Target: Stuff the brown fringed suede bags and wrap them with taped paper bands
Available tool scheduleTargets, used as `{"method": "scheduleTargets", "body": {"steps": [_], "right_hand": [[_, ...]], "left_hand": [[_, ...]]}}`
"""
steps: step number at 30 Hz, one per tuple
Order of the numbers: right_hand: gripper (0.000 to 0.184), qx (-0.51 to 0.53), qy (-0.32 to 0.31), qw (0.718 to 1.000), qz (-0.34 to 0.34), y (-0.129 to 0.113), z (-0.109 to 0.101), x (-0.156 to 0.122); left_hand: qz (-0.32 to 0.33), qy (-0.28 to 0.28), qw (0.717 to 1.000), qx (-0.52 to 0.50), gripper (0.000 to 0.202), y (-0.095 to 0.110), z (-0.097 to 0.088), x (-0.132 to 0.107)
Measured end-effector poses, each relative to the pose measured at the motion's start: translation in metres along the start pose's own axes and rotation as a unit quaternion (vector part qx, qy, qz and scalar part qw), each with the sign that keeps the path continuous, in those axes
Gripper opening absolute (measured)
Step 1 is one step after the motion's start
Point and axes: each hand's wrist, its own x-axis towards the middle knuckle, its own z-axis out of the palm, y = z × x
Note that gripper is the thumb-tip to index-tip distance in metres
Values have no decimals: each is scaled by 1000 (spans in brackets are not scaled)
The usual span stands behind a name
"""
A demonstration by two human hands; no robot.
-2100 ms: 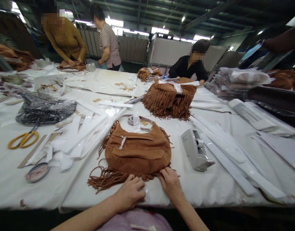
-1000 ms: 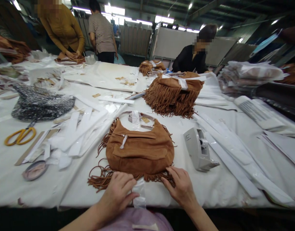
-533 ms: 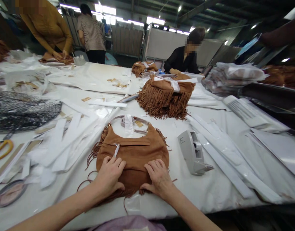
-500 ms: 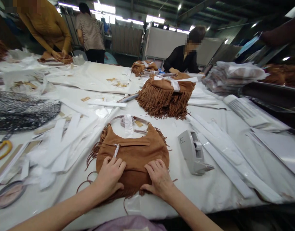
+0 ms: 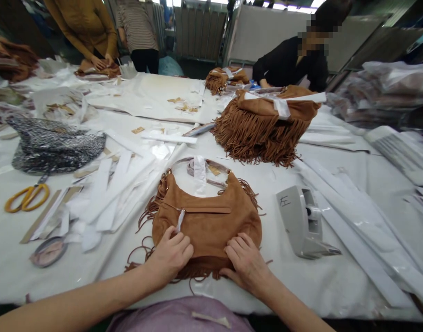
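A brown suede-look handbag (image 5: 208, 230) lies on the table in front of me, its strap wrapped in clear film and white paper at the top. Fringe spreads from its sides and lower edge. My left hand (image 5: 175, 251) is closed on the lower left of the bag, fingers curled beside the wrapped zip pull (image 5: 180, 220); its thumb is hidden. On the lower right, my right hand (image 5: 246, 260) grips the bag with bent fingers on the front panel and the thumb at the bottom edge.
Right of the bag stands a grey tape dispenser (image 5: 299, 221). Fringed brown bags (image 5: 267, 129) are stacked behind. Yellow-handled scissors (image 5: 27, 197), a tape roll (image 5: 48, 251) and white paper strips (image 5: 104, 193) lie left. Co-workers stand across the table (image 5: 163, 94).
The view has tilted down and shifted left, so the scissors show fully. My left hand's thumb, visible before, is now hidden. Both hands stay on the handbag.
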Motion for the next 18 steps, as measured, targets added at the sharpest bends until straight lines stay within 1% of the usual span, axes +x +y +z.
{"method": "scheduleTargets", "body": {"steps": [3, 4, 6, 7, 9, 11, 15, 18], "right_hand": [[16, 19, 35, 999, -19, -1, 8, -5], [15, 22, 51, 998, -21, -1, 11, -7], [21, 19, 77, 997, -17, -2, 18, -9], [24, 13, 88, 996, -13, -2, 21, -10], [26, -3, 97, 995, -10, -3, 24, -11], [24, -18, 96, 995, -16, -6, 25, -12], [18, -40, 91, 995, -23, -12, 20, -15], [17, -40, 77, 995, -45, -9, 15, -17]], "left_hand": [[-2, 18, 1000, 13, 19, -2, 7, -10], [-10, 16, 1000, 19, 19, -2, 10, -14], [-25, 10, 999, 31, 15, -3, 15, -21], [-28, 8, 999, 34, 17, -3, 18, -25], [-34, 12, 999, 34, 28, -3, 24, -31], [-50, 20, 998, 26, 34, -2, 30, -34], [-88, 25, 996, 16, 34, 3, 34, -36], [-93, 23, 995, 17, 35, 4, 35, -38]]}}
